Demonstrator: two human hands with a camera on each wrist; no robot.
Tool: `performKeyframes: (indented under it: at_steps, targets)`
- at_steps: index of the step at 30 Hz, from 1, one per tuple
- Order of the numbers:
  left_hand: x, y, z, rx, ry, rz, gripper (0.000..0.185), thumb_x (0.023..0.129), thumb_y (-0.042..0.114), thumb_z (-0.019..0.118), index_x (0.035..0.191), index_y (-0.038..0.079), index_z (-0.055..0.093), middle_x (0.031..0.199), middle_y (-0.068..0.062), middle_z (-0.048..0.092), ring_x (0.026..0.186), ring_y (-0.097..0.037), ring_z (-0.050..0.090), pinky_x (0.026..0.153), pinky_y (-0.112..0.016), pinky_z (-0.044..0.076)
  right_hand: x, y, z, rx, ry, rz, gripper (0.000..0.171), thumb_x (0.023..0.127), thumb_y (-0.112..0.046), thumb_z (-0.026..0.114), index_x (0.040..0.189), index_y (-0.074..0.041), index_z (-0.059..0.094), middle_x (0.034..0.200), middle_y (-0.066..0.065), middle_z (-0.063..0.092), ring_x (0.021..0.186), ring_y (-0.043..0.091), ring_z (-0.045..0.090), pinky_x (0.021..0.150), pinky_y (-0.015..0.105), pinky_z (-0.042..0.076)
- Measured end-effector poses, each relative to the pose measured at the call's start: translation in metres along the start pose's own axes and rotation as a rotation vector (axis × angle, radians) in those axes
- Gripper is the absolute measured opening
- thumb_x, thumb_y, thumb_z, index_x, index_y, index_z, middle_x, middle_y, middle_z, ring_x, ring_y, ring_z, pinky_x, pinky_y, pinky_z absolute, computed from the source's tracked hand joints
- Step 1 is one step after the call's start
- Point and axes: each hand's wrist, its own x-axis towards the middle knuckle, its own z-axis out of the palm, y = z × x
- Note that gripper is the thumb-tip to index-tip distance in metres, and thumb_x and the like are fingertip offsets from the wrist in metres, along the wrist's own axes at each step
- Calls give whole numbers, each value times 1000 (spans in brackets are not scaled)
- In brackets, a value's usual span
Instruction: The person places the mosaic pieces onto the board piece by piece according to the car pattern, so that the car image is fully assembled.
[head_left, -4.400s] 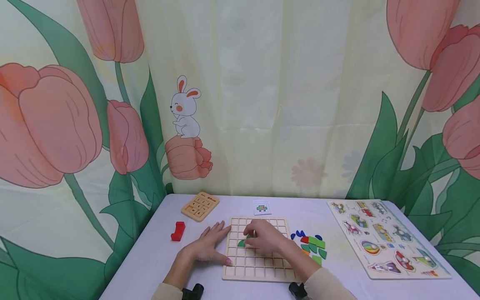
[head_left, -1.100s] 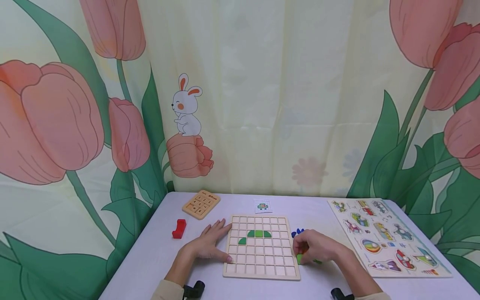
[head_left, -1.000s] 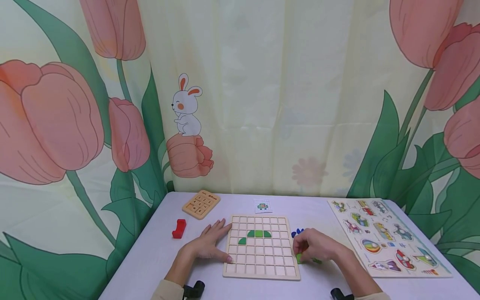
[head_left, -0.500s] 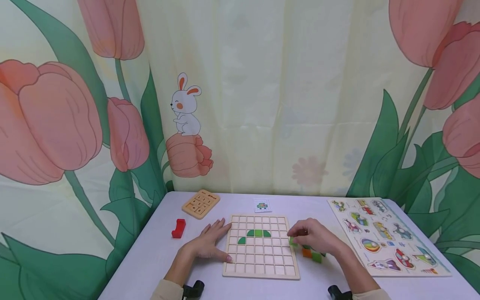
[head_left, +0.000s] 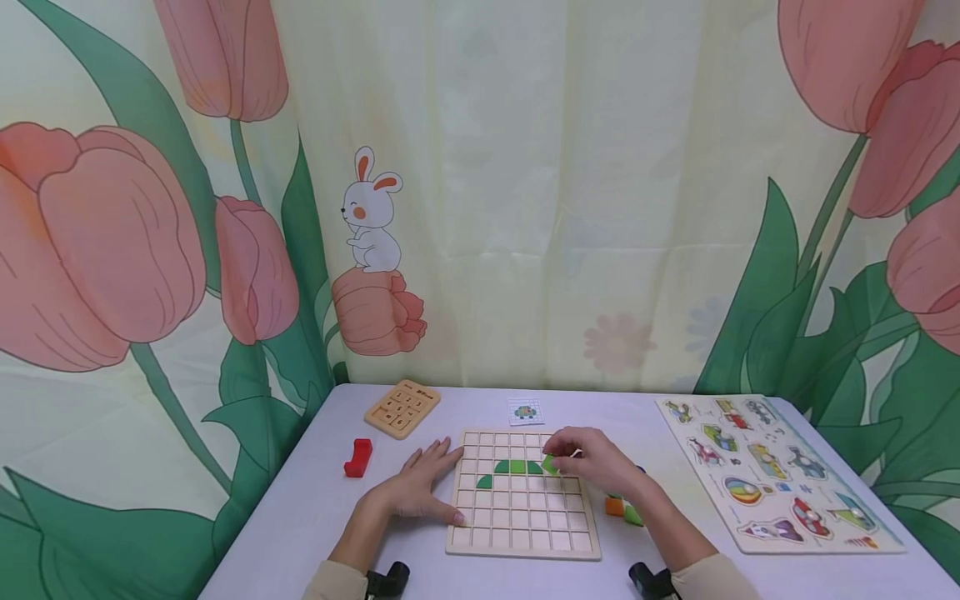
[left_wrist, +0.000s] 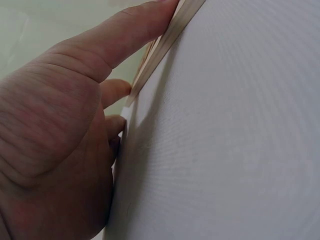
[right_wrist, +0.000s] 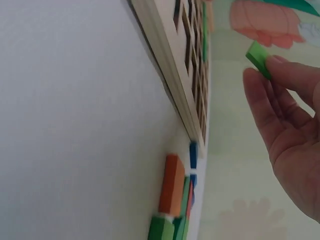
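Green block (head_left: 550, 464) is up over the grid board (head_left: 525, 537), a bit right of the lower centre of the frame. Going left to right: red piece (head_left: 357, 457) lower left on the worktop (head_left: 300, 517), wooden plaque (head_left: 402, 409) above and right of it. Then the left hand (head_left: 420, 490), fingers straight and spread, gripping nothing, thumb touching the board's left edge. On the board there's a row of three green tiles (head_left: 517, 467), plus a dark green tile (head_left: 483, 482) lower left of it. Small card (head_left: 525, 412) just above the board. Next, the right hand (head_left: 596, 460), pinching that block between thumb and finger. Right of the board, an orange block (head_left: 614, 506) sits beside other loose ones. Picture board (head_left: 776, 500) takes the lower right.
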Motion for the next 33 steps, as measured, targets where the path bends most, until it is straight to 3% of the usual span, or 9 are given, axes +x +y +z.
performKeyframes:
  at_steps: [12,19,33]
  targets:
    - [1,-2,1,12,4,1,116,69,67,85,165,25,33,176,-9,16,164,-31,6,131,-61,4,26,-7,33,-59,17,-165,16,96,1,68,111,-1,75,101,8,74,90,10,65,81,24,58]
    - [2,-2,1,15,-1,-6,116,70,67,85,165,27,32,176,-8,16,164,-31,6,131,-62,4,33,-15,44,-69,-4,-110,19,98,-1,68,114,-6,76,102,2,73,90,8,62,82,21,56]
    - [0,-1,0,4,-4,-4,115,70,67,84,164,26,33,176,-10,16,164,-32,6,130,-63,4,40,-21,55,-95,-60,-129,19,95,1,71,110,-7,80,103,4,76,90,7,65,82,22,57]
